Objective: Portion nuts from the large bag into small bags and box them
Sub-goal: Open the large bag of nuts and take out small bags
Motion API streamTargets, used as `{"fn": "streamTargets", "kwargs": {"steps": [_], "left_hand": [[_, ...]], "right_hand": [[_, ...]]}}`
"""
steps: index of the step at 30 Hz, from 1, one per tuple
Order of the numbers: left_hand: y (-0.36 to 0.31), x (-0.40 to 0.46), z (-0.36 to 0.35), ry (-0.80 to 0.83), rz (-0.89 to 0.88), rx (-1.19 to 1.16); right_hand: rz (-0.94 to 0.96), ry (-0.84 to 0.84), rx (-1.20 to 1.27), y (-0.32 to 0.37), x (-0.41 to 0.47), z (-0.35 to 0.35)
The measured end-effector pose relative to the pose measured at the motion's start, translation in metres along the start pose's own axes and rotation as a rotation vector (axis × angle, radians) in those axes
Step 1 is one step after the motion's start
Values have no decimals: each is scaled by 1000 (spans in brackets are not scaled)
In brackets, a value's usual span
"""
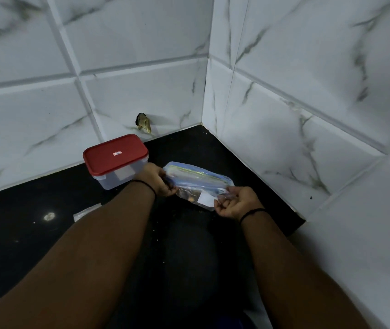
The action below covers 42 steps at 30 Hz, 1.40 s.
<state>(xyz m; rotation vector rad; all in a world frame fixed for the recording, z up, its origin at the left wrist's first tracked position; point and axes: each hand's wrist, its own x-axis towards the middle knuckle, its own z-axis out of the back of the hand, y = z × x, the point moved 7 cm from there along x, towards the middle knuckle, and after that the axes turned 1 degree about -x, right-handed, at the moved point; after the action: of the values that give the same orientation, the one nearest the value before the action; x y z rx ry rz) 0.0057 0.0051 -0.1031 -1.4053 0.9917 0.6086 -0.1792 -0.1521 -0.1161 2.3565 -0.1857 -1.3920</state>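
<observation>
two hands on one bag here, so here's how it sits; the large bag [197,180] lies flat on the black desk [35,205] in the corner where the tiled walls meet, its long axis running from far-left to near-right, roughly straight across between the hands; the left hand [159,179] pinches the far-left end, fingers curled round the edge, and the right hand [233,203] pinches the near-right end close to the white label, also curled onto the plastic; so neither grip is empty, both are closed on the same bag, one at each end; looks to me like the bag is being pulled taut or opened along its top strip, can't say which; a few nuts show through the clear part near the label; the red-lidded box [116,160] stands just to the left of the left hand, lid on, so that hand is clearly the nearer one when boxing time comes; a bit of clear plastic [86,211] peeks out beside the left forearm, maybe a small bag, hard to tell.
</observation>
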Motion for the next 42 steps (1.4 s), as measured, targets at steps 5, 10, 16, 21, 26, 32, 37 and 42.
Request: {"fn": "streamTargets", "kwargs": {"steps": [5, 10, 16, 21, 26, 32, 37, 42], "left_hand": [[21, -4, -16, 73, 15, 29], [30, 1, -19, 171, -6, 89], [28, 8, -15, 175, -53, 101], [14, 5, -16, 137, -184, 111], [-1, -5, -31, 128, -358, 422], [-33, -5, -43, -44, -726, 1087], [-42, -9, -49, -210, -900, 1224], [-50, -24, -56, -421, -1051, 1367]], "right_hand": [[-2, -68, -155, -18, 14, 5], [165, -103, -341, -11, 20, 12], [271, -186, -922, 12, 25, 25], [873, -295, -1432, 60, 3, -24], [1008, -175, -1902, 48, -5, -79], [1187, -316, -1976, 52, -2, -80], [1342, -423, -1982, 57, -12, -82], [1816, -207, -1869, 35, -41, -88]]}}
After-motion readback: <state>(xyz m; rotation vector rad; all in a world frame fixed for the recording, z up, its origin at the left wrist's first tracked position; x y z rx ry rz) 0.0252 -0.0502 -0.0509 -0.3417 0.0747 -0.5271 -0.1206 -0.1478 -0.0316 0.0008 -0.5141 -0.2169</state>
